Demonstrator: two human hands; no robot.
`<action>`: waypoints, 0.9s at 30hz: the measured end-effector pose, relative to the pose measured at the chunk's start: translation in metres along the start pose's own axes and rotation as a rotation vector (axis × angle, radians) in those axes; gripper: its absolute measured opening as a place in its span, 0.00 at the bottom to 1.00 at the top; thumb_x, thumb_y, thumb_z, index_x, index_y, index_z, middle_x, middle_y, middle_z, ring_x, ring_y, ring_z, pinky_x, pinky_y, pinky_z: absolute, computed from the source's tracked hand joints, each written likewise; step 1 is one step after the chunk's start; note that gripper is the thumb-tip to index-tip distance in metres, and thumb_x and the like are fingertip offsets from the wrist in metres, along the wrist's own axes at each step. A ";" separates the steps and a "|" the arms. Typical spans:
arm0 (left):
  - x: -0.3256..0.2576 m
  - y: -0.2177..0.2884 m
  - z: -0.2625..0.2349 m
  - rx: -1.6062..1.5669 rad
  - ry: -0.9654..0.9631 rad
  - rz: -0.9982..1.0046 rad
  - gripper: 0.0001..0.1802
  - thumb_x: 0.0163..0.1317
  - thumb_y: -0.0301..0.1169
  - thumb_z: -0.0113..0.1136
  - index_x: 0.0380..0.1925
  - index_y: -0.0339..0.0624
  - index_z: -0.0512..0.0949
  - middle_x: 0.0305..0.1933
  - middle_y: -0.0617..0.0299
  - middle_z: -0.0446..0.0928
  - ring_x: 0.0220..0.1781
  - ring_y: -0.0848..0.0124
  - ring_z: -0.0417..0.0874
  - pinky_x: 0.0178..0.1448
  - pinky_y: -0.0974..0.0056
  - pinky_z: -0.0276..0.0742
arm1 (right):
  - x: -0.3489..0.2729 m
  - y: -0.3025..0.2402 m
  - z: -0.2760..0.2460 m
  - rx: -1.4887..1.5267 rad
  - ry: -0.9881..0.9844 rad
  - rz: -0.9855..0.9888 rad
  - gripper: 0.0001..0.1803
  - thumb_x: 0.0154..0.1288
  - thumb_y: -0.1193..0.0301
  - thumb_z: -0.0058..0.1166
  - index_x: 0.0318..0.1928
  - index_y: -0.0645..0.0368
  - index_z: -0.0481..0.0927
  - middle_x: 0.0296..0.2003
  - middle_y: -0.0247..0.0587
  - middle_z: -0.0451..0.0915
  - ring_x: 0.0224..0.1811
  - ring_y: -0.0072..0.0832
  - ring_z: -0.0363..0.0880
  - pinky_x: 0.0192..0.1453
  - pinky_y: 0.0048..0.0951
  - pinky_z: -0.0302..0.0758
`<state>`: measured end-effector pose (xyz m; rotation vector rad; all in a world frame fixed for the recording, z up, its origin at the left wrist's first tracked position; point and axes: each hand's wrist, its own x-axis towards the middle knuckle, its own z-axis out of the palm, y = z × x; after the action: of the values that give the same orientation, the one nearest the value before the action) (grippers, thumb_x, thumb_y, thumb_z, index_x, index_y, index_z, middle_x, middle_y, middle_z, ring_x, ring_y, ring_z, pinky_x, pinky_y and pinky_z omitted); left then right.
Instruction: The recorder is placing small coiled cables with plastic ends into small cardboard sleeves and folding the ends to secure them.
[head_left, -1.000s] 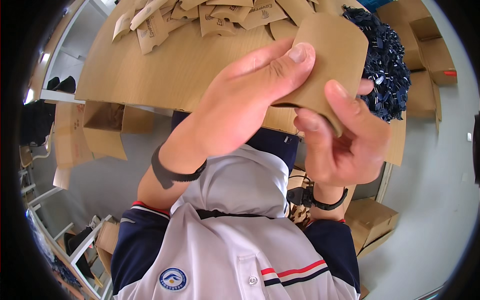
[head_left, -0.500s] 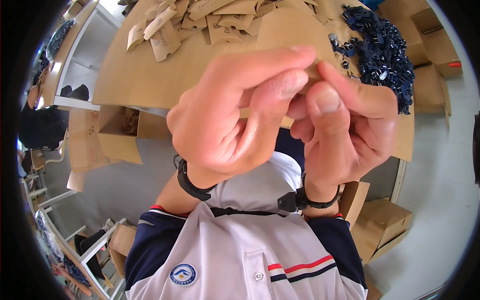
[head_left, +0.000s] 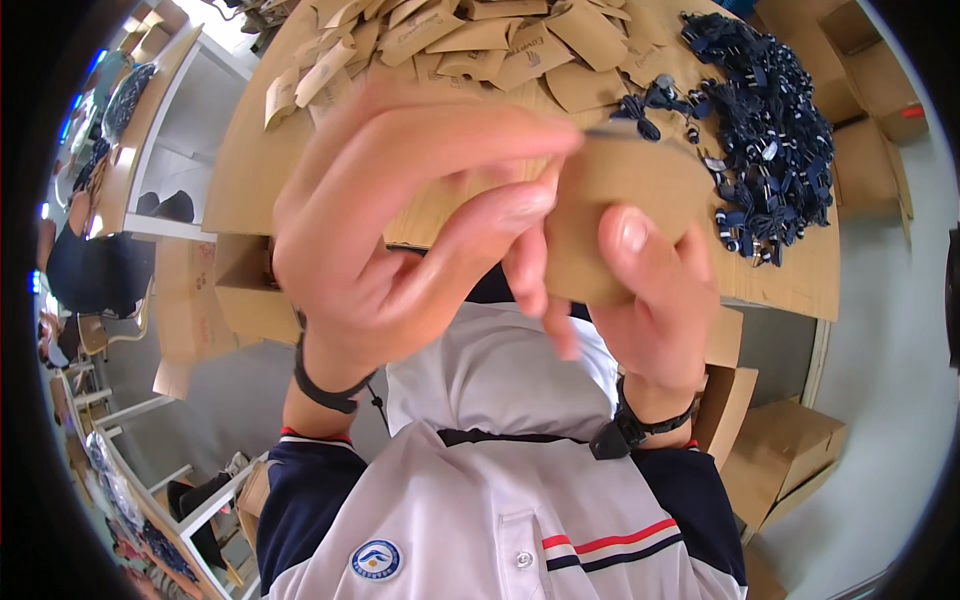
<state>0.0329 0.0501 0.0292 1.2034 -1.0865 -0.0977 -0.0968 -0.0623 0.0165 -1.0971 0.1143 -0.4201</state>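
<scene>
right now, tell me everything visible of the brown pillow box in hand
The brown pillow box looks like thin card, its visible face unprinted and gently curved. A dark, blurred strip edges its upper end; whether that end is open is unclear. It is held off the wooden table, in the right hand, whose thumb lies across the face. The left hand is at its left edge, too blurred to confirm contact.

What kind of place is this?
Probably a packing workshop or similar hand-assembly room: a pile of brown card packets and a heap of dark blue cord bundles share one table, with cardboard boxes beside it.
</scene>
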 end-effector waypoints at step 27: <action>0.047 -0.006 -0.022 0.282 -0.914 0.324 0.14 0.58 0.37 0.62 0.32 0.35 0.83 0.56 0.38 0.77 0.62 0.48 0.72 0.66 0.49 0.62 | -0.018 0.005 0.000 -0.112 -0.044 0.001 0.13 0.59 0.73 0.64 0.42 0.66 0.79 0.31 0.36 0.78 0.28 0.18 0.73 0.30 0.19 0.67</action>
<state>0.0760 0.0360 0.0546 1.2308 -2.1390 -0.2657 -0.1114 -0.0531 0.0102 -1.2157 0.1004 -0.3915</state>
